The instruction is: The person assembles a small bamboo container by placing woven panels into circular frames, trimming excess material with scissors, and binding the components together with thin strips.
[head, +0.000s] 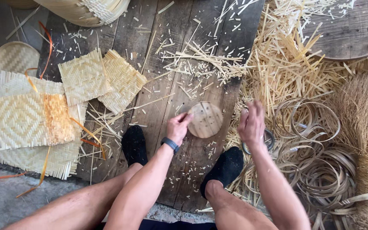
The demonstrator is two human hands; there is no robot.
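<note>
My left hand (178, 127) grips the left edge of a round wooden disc (206, 119) with small holes, holding it tilted above the dark wooden planks (167, 76). A dark watch sits on that wrist. My right hand (251, 123) hovers to the right of the disc, blurred, fingers loosely curled; nothing shows in it. Just below it a dark ring-shaped thing (269, 140) lies on the straw. My two feet in black socks (134, 145) rest on the planks below the disc.
Square woven bamboo mats (84, 76) lie at the left, some stacked with orange strips. Loose bamboo slivers (277, 64) litter the right side. Coiled bamboo hoops (316, 162) and a straw broom (365, 127) lie at the right. A woven basket (86, 10) stands at the top.
</note>
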